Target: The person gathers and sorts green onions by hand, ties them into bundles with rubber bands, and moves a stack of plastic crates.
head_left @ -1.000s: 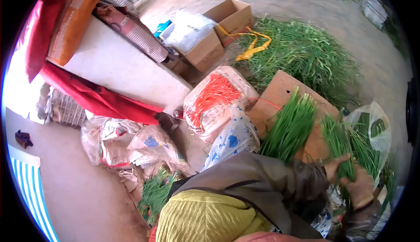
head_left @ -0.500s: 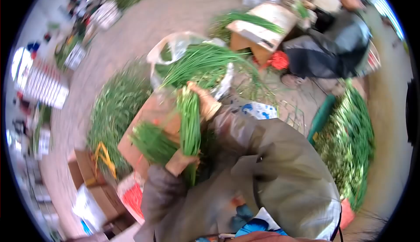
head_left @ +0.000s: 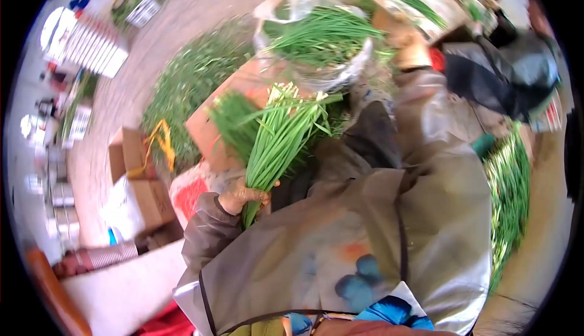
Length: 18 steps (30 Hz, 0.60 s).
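Green bunch [head_left: 283, 144] near the centre, clamped toward its lower end in the curled fingers of the left hand [head_left: 243, 199] at half past seven, pale ends fanned toward one o'clock. Just beside, toward ten, a blurred second bunch [head_left: 231, 117] over the board [head_left: 243, 74]. At twelve, an open bag [head_left: 298, 4] of greens. Between one and two, near the box [head_left: 447, 1], the right hand [head_left: 406, 39], off the bunch since half a second ago, with fingers too blurred to tell; hence a one-handed hold now. Farther, at two, a co-worker [head_left: 496, 71].
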Each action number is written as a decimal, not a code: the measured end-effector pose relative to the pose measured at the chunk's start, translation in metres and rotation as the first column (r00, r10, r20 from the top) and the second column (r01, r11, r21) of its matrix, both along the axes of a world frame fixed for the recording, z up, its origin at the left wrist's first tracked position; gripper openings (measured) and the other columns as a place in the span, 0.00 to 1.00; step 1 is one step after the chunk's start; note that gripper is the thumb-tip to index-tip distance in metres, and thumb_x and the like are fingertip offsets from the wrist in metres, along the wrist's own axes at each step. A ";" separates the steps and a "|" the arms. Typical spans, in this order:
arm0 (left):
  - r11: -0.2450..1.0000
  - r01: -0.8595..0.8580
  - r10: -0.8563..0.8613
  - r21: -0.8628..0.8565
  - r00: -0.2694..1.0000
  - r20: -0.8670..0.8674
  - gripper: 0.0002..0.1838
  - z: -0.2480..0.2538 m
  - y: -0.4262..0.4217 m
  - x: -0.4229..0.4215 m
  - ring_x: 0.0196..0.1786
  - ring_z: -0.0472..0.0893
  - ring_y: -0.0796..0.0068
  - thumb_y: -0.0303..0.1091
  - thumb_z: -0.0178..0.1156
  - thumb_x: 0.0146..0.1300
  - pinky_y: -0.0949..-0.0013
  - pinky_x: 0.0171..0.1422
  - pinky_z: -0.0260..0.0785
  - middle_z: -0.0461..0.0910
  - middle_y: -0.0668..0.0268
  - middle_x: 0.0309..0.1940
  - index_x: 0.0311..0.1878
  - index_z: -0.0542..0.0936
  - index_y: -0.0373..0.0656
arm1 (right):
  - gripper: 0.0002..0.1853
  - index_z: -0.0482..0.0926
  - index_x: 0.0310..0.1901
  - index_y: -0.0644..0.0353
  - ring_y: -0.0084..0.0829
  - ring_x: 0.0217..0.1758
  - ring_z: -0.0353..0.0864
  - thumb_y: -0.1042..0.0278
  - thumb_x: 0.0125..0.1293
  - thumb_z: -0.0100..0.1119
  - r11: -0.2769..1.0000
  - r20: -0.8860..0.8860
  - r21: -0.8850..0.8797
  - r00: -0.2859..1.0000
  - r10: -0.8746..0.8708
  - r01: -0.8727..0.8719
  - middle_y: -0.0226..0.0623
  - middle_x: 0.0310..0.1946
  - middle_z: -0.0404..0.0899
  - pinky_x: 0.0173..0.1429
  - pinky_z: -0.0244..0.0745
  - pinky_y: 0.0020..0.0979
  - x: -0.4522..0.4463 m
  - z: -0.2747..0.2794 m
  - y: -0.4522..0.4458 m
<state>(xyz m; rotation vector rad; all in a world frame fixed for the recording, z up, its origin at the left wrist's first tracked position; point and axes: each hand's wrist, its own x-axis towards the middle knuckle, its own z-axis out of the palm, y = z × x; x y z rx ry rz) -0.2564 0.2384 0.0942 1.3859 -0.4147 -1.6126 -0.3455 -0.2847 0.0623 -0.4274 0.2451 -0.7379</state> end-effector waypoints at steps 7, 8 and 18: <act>0.973 -0.220 0.222 -0.065 0.975 0.030 0.23 -0.017 0.019 -0.011 0.30 0.73 0.80 0.29 0.65 0.48 0.77 0.33 0.65 0.75 0.68 0.32 0.50 0.73 0.39 | 0.23 0.74 0.48 0.61 0.43 0.40 0.76 0.51 0.57 0.55 -0.532 -0.530 -0.336 0.623 -0.574 -0.777 0.45 0.35 0.78 0.46 0.70 0.38 -0.013 -0.003 0.164; 0.976 -0.209 0.211 -0.063 0.977 0.032 0.23 -0.024 0.018 -0.007 0.30 0.73 0.80 0.29 0.65 0.48 0.77 0.33 0.65 0.75 0.68 0.32 0.50 0.73 0.39 | 0.26 0.75 0.47 0.60 0.48 0.47 0.74 0.47 0.54 0.58 -0.386 -0.458 -0.432 0.567 -0.684 -0.815 0.47 0.39 0.76 0.53 0.67 0.42 -0.013 0.003 0.186; 0.998 -0.044 0.050 -0.033 0.972 0.229 0.17 -0.012 -0.001 -0.025 0.27 0.73 0.77 0.27 0.60 0.47 0.73 0.31 0.66 0.73 0.65 0.26 0.42 0.71 0.38 | 0.14 0.76 0.33 0.61 0.38 0.35 0.77 0.59 0.51 0.54 -0.576 0.174 -0.171 0.551 -0.816 -0.799 0.38 0.28 0.75 0.43 0.72 0.35 0.053 -0.073 0.209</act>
